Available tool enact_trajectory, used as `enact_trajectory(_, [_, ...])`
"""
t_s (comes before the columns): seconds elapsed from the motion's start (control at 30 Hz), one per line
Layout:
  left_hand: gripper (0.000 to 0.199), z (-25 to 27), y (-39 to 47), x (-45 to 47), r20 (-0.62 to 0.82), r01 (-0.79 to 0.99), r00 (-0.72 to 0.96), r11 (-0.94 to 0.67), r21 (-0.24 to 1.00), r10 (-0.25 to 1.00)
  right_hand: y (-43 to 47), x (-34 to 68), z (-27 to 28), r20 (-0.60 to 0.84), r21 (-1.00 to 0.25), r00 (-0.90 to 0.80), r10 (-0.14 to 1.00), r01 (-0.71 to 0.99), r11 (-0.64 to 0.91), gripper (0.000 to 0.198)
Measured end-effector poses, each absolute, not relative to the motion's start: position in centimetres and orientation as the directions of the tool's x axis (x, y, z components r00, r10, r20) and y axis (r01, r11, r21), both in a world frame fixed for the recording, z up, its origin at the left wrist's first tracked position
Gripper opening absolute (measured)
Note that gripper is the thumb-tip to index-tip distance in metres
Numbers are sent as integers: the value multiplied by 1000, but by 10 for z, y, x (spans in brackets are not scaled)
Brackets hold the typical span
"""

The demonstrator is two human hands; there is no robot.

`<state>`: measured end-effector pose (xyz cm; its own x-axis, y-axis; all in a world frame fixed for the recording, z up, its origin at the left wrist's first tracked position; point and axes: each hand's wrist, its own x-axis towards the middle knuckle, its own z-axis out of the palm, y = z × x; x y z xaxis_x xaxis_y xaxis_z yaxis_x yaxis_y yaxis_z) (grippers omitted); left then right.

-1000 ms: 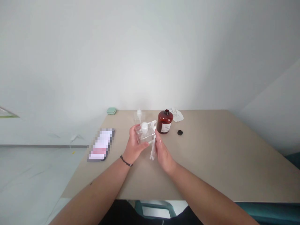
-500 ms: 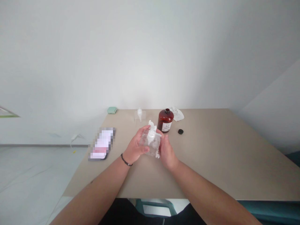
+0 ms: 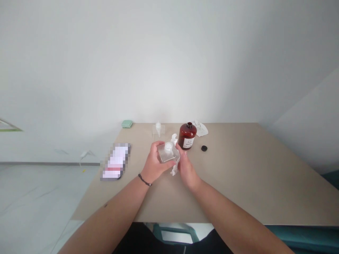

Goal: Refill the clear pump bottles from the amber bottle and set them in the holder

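Observation:
Over the middle of the table, my left hand (image 3: 156, 162) grips a clear, square-sided pump bottle (image 3: 165, 157) with a white top. The thumb lies along the near side and the fingers wrap the far left. My right hand (image 3: 187, 171) is closed around a crumpled white tissue (image 3: 174, 170), pressed against the bottle's right side. Some tissue sticks up behind the bottle, and the right fingertips are hidden. Just beyond the right hand stands an uncapped brown bottle (image 3: 187, 134) with a white label. To its right lies a black cap (image 3: 204, 148).
Another clear bottle with a white pump (image 3: 158, 129) stands near the wall. A second white tissue (image 3: 201, 129) lies behind the brown bottle. At the left are a phone (image 3: 116, 162) with a blurred screen and a small green case (image 3: 127, 124) by the table's corner.
The pump bottle has turned and tilted in my hands and shifted slightly left. Its spout, which pointed right, no longer shows clearly. The tissue has moved with my right hand along its side.

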<state>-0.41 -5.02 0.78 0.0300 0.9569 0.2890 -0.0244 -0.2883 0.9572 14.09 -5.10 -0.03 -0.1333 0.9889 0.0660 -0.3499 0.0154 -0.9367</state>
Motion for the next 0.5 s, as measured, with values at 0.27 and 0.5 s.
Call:
enact_trajectory(0.27, [69, 14, -56, 1, 419, -221, 182, -378, 899, 890, -53, 136, 31, -10, -763, -339, 941, -606, -226, 61])
enact_trajectory(0.5, [72, 10, -49, 4, 494, -185, 201, -462, 867, 846, -56, 139, 33, -166, -671, -413, 895, -617, -410, 59])
